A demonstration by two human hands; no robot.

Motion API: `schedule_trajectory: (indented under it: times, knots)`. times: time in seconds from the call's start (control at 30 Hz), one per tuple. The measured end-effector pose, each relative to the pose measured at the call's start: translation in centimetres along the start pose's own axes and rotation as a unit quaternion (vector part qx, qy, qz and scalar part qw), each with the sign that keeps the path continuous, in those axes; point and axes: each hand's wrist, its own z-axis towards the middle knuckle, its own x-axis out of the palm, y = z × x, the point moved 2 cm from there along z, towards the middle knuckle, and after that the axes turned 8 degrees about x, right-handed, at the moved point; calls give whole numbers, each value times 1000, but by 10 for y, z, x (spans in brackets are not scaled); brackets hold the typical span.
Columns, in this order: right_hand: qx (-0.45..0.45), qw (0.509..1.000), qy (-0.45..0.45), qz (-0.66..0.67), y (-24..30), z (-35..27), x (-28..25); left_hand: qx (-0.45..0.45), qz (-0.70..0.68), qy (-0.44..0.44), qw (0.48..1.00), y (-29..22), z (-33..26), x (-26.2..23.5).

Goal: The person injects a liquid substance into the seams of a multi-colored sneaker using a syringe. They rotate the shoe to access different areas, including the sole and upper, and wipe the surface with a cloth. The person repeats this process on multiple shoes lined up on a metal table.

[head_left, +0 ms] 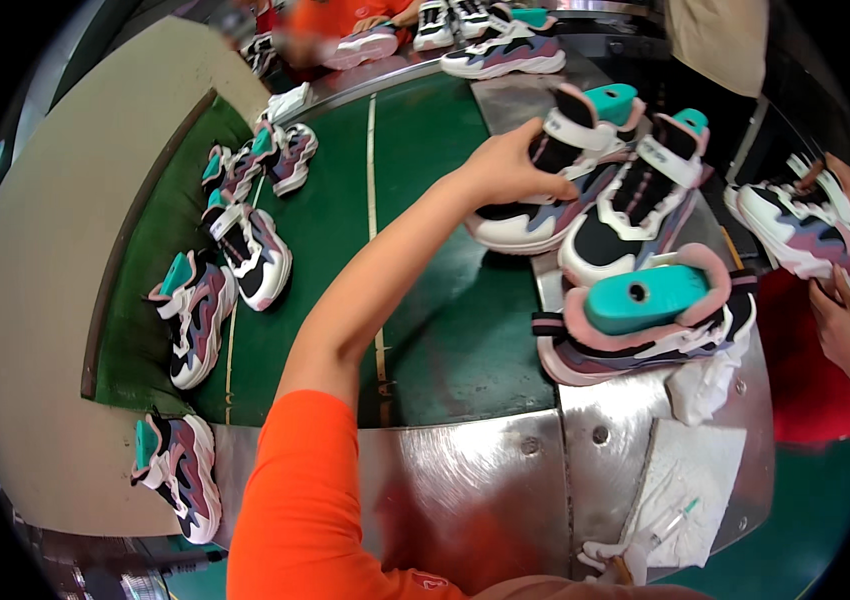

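My left hand [520,172] reaches across the green belt, thumb and fingers closed around the side of a black, white and mauve sneaker [517,228]. Touching it on the right is a matching sneaker [613,225], toe toward me. Nearer still, a third sneaker [605,358] lies crosswise, a teal form [645,298] filling its pink-lined opening. Down at the lower edge my right hand [617,562], with white coverings on its fingers, holds a slim clear syringe [663,525] with a teal tip, over a white paper sheet [713,455]. Part of that hand is cut off.
Several similar sneakers [257,255] line the left side of the green belt [455,340]. A metal plate [475,455] borders it nearest me. A crumpled white cloth [702,385] touches the third sneaker. At right, a co-worker's hands [842,320] hold another sneaker; someone in orange works at the far side.
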Motion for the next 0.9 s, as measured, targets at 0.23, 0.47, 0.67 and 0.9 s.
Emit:
schedule_trajectory:
  times: [0.23,0.47,0.67,0.9]
  knots:
    - [195,937,-126,260,8,7,4,-98,154,-66,981,-58,-95,-24]
    - [107,986,-98,84,10,7,-10,-268,218,-145,927,-169,-326,-30]
    - [23,992,-117,45,18,13,-6,-356,228,-256,870,-241,-430,18]
    - [140,981,-57,122,31,6,-46,42,196,-59,978,-322,-419,15]
